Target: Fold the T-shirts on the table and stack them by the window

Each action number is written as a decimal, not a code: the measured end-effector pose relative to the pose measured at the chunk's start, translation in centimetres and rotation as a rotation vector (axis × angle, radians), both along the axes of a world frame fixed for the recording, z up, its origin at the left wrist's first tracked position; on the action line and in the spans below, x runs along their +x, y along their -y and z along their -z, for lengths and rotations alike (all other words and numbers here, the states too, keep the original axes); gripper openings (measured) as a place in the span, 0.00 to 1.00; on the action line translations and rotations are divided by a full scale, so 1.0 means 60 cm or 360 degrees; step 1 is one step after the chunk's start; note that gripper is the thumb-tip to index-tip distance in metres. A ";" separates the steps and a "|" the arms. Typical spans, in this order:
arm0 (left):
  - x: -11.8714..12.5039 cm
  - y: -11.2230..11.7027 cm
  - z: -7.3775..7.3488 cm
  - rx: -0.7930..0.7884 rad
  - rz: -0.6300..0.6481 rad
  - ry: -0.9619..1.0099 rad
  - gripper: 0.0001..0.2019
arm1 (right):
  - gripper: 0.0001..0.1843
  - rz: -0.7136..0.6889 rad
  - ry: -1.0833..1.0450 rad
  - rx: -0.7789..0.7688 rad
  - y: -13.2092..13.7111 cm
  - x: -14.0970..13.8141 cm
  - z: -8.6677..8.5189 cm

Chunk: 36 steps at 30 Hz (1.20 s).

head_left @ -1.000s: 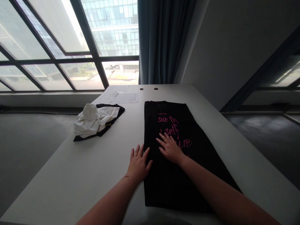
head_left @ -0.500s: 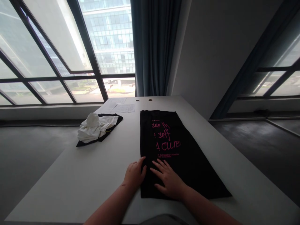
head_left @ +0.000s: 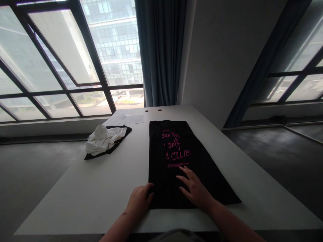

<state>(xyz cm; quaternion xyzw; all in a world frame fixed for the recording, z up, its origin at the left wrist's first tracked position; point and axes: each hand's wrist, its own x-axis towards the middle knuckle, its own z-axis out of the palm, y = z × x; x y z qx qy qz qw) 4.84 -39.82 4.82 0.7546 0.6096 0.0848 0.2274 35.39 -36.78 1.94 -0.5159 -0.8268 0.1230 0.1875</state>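
Observation:
A black T-shirt (head_left: pixel 168 183) with pink lettering lies flat on the white table, its left side a straight edge that cuts off the print, so it appears folded lengthwise. My left hand (head_left: pixel 139 199) rests at the lower left edge of the shirt, index finger and thumb slightly apart on the fabric; its other fingers are partly hidden. Below the lettering, my right hand (head_left: pixel 195 190) lies on the shirt with fingers spread, holding nothing.
On the left of the white table (head_left: pixel 101 195) sits a crumpled white cloth (head_left: pixel 103 139) on a black one (head_left: pixel 119 140). Papers (head_left: pixel 133 119) lie toward the far end, near two round holes. Beyond stand a blue curtain (head_left: pixel 161 57) and windows.
My left hand has slid down the shirt's left edge toward me. My right hand has moved right across the fabric. The view has shifted slightly.

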 end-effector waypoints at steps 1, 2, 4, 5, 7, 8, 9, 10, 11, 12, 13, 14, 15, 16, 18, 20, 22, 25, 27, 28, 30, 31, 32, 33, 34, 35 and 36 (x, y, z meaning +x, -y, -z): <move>-0.006 0.002 -0.002 -0.0015 0.0001 0.0003 0.17 | 0.24 0.0155 0.0009 0.0091 -0.002 0.025 0.006; -0.012 0.004 -0.003 -0.0027 -0.0001 0.0005 0.17 | 0.23 0.0322 0.0016 0.0176 -0.004 0.053 0.013; -0.025 0.008 -0.003 -0.0043 -0.0002 0.0005 0.17 | 0.20 0.0650 0.0031 0.0279 -0.005 0.112 0.023; -0.032 0.009 -0.003 -0.0049 -0.0001 0.0003 0.17 | 0.20 0.0806 0.0048 0.0290 -0.003 0.141 0.027; -0.043 0.013 -0.004 -0.0074 -0.0007 -0.0016 0.17 | 0.21 0.0953 0.0091 0.0213 0.005 0.189 0.035; -0.048 0.014 -0.004 -0.0091 -0.0006 -0.0022 0.17 | 0.22 0.0966 0.0093 0.0163 0.011 0.207 0.038; -0.053 0.014 -0.005 -0.0107 -0.0001 -0.0022 0.17 | 0.22 0.0955 0.0083 0.0116 0.017 0.219 0.040; -0.056 0.015 -0.006 -0.0122 0.0006 -0.0021 0.17 | 0.23 0.0940 0.0064 0.0082 0.023 0.227 0.042; -0.059 0.015 -0.008 -0.0135 0.0015 -0.0022 0.17 | 0.23 0.0926 0.0042 0.0055 0.027 0.230 0.043; -0.061 0.015 -0.010 -0.0143 0.0026 -0.0025 0.18 | 0.24 0.0921 0.0023 0.0035 0.031 0.229 0.043; -0.062 0.014 -0.013 -0.0145 0.0040 -0.0032 0.19 | 0.24 0.0917 0.0009 0.0016 0.032 0.227 0.043; -0.062 0.013 -0.016 -0.0148 0.0052 -0.0049 0.19 | 0.25 0.0913 -0.0005 -0.0003 0.032 0.223 0.041; -0.062 0.012 -0.019 -0.0150 0.0059 -0.0075 0.19 | 0.25 0.0904 -0.0024 -0.0020 0.030 0.219 0.038; -0.061 0.010 -0.022 -0.0148 0.0060 -0.0103 0.18 | 0.26 0.0889 -0.0054 -0.0040 0.027 0.217 0.035; -0.057 0.005 -0.030 -0.0115 0.0008 -0.0171 0.16 | 0.26 0.0849 -0.0173 -0.0099 0.015 0.222 0.027; -0.047 -0.002 -0.036 -0.0025 -0.0075 -0.0223 0.15 | 0.24 0.0801 -0.0371 -0.0143 -0.001 0.239 0.019; -0.026 -0.010 -0.042 0.0123 -0.0090 -0.0212 0.14 | 0.23 0.0759 -0.0583 -0.0136 -0.020 0.266 0.015; 0.034 -0.026 -0.047 0.0293 0.0150 -0.0118 0.11 | 0.22 0.0723 -0.0785 -0.0083 -0.053 0.307 0.019; 0.092 -0.040 -0.046 0.0315 0.0486 -0.0080 0.11 | 0.21 0.0745 -0.0893 -0.0059 -0.074 0.326 0.029; 0.126 -0.048 -0.045 0.0311 0.0688 -0.0086 0.11 | 0.21 0.0779 -0.0981 -0.0058 -0.084 0.333 0.035; 0.198 -0.067 -0.039 0.0312 0.1074 -0.0125 0.12 | 0.21 0.0853 -0.1234 -0.0077 -0.098 0.341 0.047; 0.235 -0.077 -0.035 0.0312 0.1261 -0.0138 0.13 | 0.21 0.0868 -0.1372 -0.0082 -0.102 0.342 0.053; 0.272 -0.086 -0.031 0.0324 0.1397 -0.0155 0.13 | 0.21 0.0861 -0.1496 -0.0077 -0.106 0.344 0.057; 0.306 -0.094 -0.026 0.0354 0.1480 -0.0166 0.13 | 0.21 0.0835 -0.1595 -0.0063 -0.107 0.345 0.059; 0.339 -0.101 -0.021 0.0394 0.1525 -0.0172 0.13 | 0.21 0.0802 -0.1670 -0.0047 -0.108 0.345 0.060; 0.368 -0.106 -0.017 0.0416 0.1569 -0.0171 0.14 | 0.20 0.0774 -0.1737 -0.0035 -0.108 0.346 0.059; 0.394 -0.110 -0.013 0.0423 0.1616 -0.0170 0.15 | 0.20 0.0757 -0.1806 -0.0032 -0.108 0.348 0.058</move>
